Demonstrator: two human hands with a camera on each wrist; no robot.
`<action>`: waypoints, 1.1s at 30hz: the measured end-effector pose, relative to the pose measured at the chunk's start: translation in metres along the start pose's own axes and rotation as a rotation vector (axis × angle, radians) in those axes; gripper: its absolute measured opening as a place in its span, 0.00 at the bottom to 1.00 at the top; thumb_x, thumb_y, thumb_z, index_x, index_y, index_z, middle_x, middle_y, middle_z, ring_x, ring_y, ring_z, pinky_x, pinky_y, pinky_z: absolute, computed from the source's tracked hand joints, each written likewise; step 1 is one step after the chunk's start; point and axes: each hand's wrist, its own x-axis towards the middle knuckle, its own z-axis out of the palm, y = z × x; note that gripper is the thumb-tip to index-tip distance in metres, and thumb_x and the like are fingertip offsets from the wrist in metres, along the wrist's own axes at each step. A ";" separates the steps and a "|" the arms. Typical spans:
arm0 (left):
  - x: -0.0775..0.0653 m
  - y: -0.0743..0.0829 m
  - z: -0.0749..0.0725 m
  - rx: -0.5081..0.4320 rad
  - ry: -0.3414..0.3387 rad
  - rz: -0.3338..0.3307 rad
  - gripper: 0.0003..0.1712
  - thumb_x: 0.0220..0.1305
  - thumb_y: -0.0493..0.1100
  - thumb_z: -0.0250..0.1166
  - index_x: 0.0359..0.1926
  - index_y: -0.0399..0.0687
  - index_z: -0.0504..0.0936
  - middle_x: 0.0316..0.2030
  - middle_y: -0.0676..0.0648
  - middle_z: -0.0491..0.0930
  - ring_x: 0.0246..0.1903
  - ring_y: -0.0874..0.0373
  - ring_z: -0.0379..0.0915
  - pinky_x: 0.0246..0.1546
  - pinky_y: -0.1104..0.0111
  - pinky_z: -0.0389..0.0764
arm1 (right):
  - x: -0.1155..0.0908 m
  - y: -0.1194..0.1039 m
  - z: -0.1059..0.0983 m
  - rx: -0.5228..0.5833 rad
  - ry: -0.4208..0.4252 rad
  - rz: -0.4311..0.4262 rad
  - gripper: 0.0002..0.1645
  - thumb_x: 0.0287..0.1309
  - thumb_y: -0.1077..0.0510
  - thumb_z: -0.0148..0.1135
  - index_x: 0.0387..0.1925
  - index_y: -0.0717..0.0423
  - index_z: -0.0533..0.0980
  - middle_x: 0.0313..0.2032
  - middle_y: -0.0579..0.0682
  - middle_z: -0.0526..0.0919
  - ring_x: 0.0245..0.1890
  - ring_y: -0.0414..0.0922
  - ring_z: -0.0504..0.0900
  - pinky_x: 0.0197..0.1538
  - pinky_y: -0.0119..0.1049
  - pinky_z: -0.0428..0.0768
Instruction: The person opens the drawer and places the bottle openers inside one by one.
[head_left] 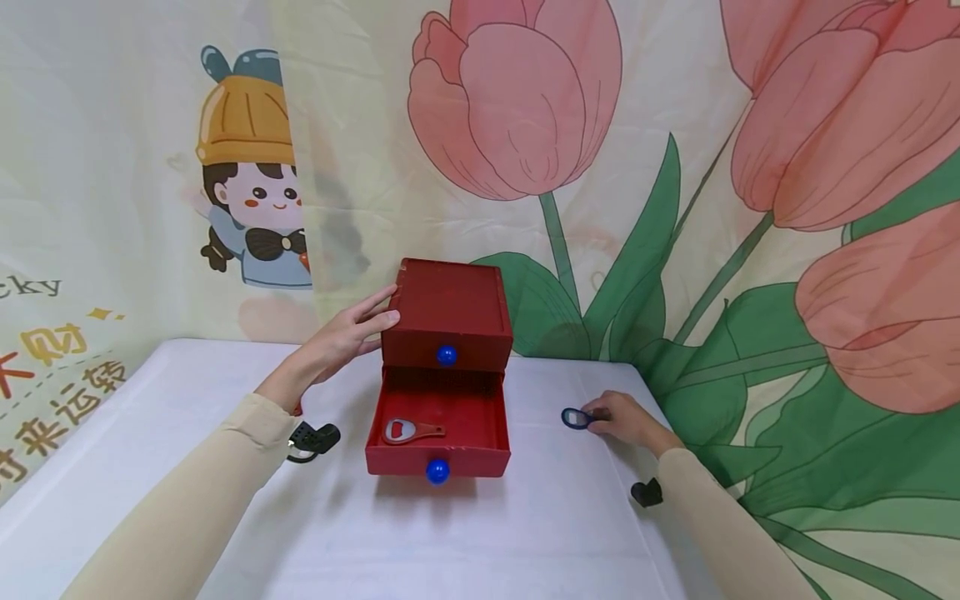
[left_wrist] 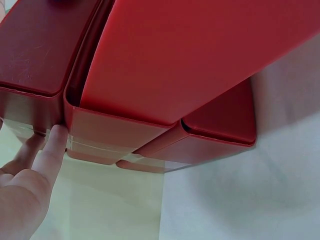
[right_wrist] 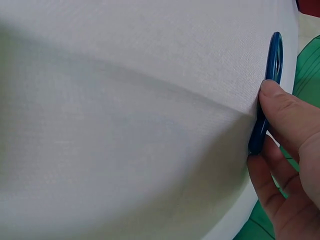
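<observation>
A dark red drawer box [head_left: 450, 300] with blue knobs stands on the table. Its top drawer is closed, and the drawer [head_left: 467, 462] beneath is pulled out. Inside that drawer lies a bottle opener [head_left: 403, 430] with a reddish handle. My left hand [head_left: 341, 340] rests its extended fingers against the box's left side; in the left wrist view, fingertips [left_wrist: 58, 134] touch the side wall. Off to the right of the box, my right hand [head_left: 624, 417] pinches a blue bottle opener [right_wrist: 259, 131] between thumb and fingers, close to the white cloth.
A white cloth [head_left: 570, 517] covers the table. Black wrist straps or mounts show at the left wrist [head_left: 315, 439] and the right wrist [head_left: 647, 492]. Behind the table hangs a printed curtain [head_left: 360, 167] with tulips and a cartoon figure.
</observation>
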 end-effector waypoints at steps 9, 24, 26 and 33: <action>0.000 0.000 0.001 0.000 -0.003 0.002 0.47 0.77 0.61 0.60 0.87 0.66 0.46 0.85 0.45 0.48 0.81 0.41 0.49 0.75 0.43 0.66 | -0.005 0.000 0.002 0.017 -0.024 -0.011 0.16 0.65 0.63 0.74 0.53 0.60 0.87 0.41 0.49 0.84 0.42 0.42 0.79 0.49 0.41 0.83; -0.002 0.001 0.001 0.011 0.005 -0.003 0.47 0.77 0.61 0.60 0.87 0.68 0.46 0.85 0.45 0.48 0.81 0.41 0.49 0.75 0.42 0.66 | -0.011 -0.036 -0.022 -0.007 0.012 -0.179 0.16 0.64 0.65 0.74 0.53 0.61 0.86 0.39 0.50 0.85 0.40 0.45 0.83 0.42 0.34 0.85; -0.002 0.001 0.001 0.013 0.004 -0.001 0.47 0.77 0.61 0.60 0.87 0.68 0.46 0.85 0.45 0.48 0.81 0.40 0.49 0.75 0.42 0.66 | -0.013 -0.047 -0.026 -0.005 0.026 -0.193 0.17 0.64 0.64 0.74 0.53 0.61 0.86 0.39 0.49 0.85 0.40 0.44 0.84 0.42 0.33 0.85; -0.001 0.000 0.000 0.014 0.003 0.004 0.47 0.77 0.61 0.60 0.87 0.67 0.46 0.85 0.45 0.48 0.81 0.41 0.49 0.75 0.42 0.66 | -0.019 -0.089 -0.040 0.003 0.034 -0.211 0.18 0.63 0.61 0.76 0.54 0.60 0.86 0.39 0.46 0.86 0.40 0.44 0.84 0.41 0.33 0.84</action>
